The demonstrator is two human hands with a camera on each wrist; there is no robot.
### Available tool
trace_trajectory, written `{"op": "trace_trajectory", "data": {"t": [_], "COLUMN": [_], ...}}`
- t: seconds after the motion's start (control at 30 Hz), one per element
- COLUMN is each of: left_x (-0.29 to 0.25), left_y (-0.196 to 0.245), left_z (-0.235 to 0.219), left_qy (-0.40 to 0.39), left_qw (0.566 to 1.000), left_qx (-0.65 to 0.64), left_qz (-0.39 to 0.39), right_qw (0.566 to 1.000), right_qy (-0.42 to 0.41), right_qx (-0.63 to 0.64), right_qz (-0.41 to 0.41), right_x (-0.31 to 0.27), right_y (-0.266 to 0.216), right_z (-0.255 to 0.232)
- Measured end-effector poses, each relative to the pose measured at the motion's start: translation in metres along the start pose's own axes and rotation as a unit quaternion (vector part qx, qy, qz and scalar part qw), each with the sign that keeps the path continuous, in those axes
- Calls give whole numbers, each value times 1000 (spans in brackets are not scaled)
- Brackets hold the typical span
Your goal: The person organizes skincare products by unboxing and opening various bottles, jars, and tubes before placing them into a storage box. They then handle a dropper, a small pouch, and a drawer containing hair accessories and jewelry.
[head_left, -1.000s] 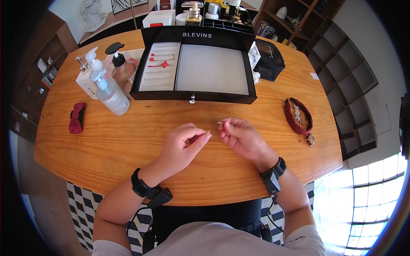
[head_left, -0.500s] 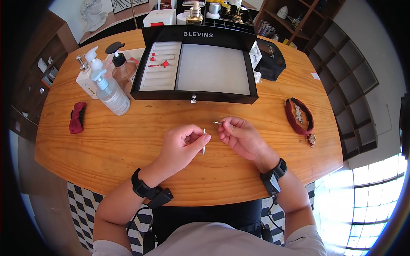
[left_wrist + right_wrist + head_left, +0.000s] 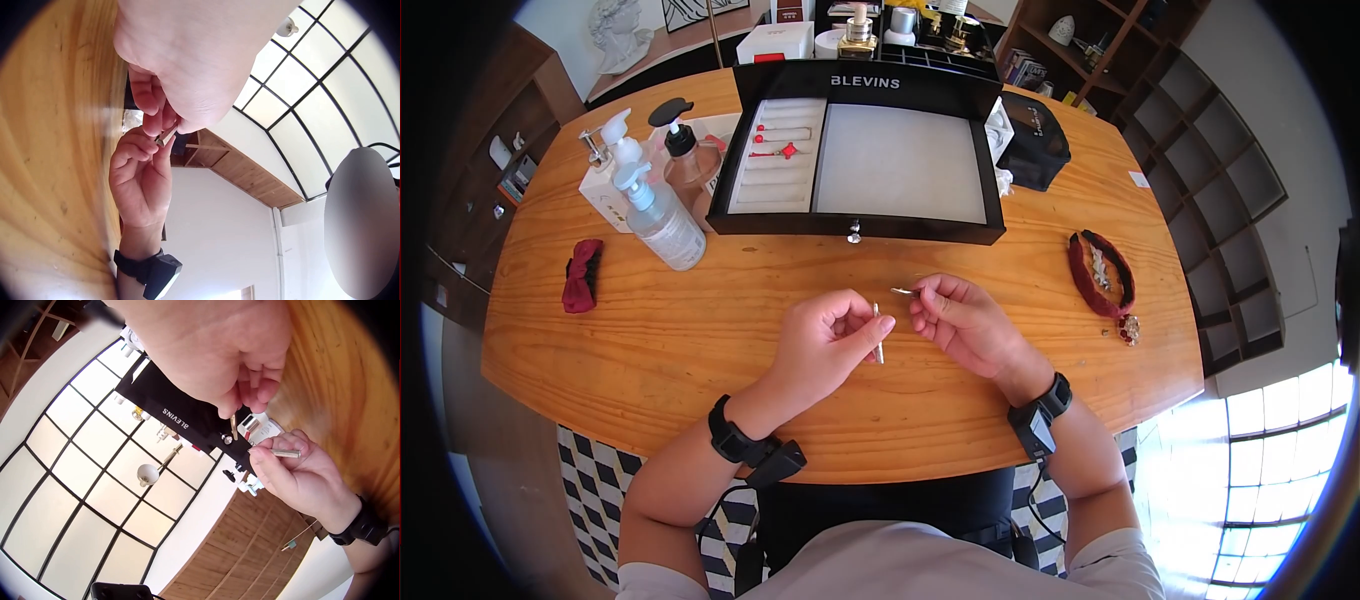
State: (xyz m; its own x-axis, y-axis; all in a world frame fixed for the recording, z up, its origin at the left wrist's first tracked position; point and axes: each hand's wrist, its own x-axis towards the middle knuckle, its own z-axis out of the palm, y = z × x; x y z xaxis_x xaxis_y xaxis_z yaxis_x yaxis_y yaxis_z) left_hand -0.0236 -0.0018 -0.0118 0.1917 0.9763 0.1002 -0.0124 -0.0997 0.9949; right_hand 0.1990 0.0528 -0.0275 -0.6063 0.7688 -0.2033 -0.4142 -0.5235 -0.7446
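Between thumb and fingers, the left hand (image 3: 825, 335) pinches a slim silvery bar-shaped piece (image 3: 879, 345), which stands nearly in line with the view, one end toward the lap. The right hand (image 3: 965, 325) pinches a second small shiny piece (image 3: 902, 291) that points left out of its fingertips. A small gap parts the two hands, just above the wooden table. In the right wrist view the left hand's bar (image 3: 286, 453) looks like a metal clip, and the right hand's piece (image 3: 234, 427) is thin and gold-toned. What exactly the pieces are, I cannot tell.
A black jewelry box (image 3: 855, 226) with red jewelry (image 3: 788, 151) in its ring rolls stands beyond the hands. Pump bottles (image 3: 668, 232) and a dark red bow (image 3: 581, 276) are at left. At right lie a red headband (image 3: 1080, 275), a brooch-like ornament (image 3: 1129, 330) and a black pouch (image 3: 1036, 142).
The left hand's piece has turned from mostly hidden to plainly showing lengthwise. The right hand's piece now sticks out farther left from the fingertips. Both hands have barely moved.
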Motion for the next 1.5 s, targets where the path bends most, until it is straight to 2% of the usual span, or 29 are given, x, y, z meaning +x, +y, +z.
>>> {"op": "trace_trajectory", "data": {"t": [0.53, 0.8, 1.13, 1.3, 1.5], "left_x": [0, 1, 1, 2, 2], "left_y": [-3, -4, -3, 0, 0], "left_z": [0, 0, 1, 2, 1], "left_qy": [4, 15, 25, 40, 45], "left_qw": [999, 998, 985, 973, 967], "left_qx": [31, 45, 142, 178, 195], "left_qz": [13, 36, 98, 143, 157], "right_qw": [999, 993, 976, 970, 961], "right_qy": [-6, 12, 43, 16, -6], "right_qx": [-33, -99, -176, -194, -212], "right_qz": [-4, -69, -121, -146, -175], "right_x": [-1, -3, -4, -6, -8], "right_y": [2, 3, 13, 18, 20], "right_z": [2, 6, 12, 15, 20]}}
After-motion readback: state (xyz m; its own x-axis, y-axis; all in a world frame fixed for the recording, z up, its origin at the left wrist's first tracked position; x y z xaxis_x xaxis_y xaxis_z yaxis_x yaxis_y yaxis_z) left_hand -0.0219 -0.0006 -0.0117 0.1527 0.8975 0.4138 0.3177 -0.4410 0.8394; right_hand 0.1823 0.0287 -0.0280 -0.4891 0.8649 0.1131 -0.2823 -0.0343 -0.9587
